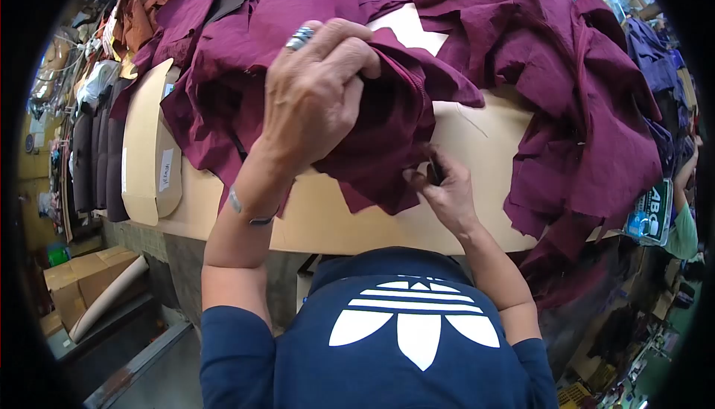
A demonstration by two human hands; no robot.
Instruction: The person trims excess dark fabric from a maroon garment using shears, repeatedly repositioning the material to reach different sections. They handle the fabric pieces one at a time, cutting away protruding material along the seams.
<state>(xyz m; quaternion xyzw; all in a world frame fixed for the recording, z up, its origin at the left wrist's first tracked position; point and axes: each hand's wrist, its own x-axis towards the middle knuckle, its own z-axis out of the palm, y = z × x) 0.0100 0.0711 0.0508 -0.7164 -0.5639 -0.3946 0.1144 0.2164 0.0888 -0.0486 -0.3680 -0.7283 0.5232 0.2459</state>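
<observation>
Raised over the table, my left hand [316, 85] is closed on a maroon garment [395, 137] and lifts its zippered edge; a ring and a bracelet show on this hand and wrist. Lower and to the right, my right hand [447, 189] is closed around a small dark tool [435, 171], at the garment's lower right edge. What the tool is cannot be made out. The garment hangs in folds between both hands, with its lower corner over the tan table top [484, 148].
More maroon cloth [611, 111] is heaped at the right and hangs over the front edge. Rust-brown cloth [153, 7] lies back left, near a labelled cardboard piece [145, 148]. A cardboard box [89, 279] is below left. Another person's arm [684, 171] shows far right.
</observation>
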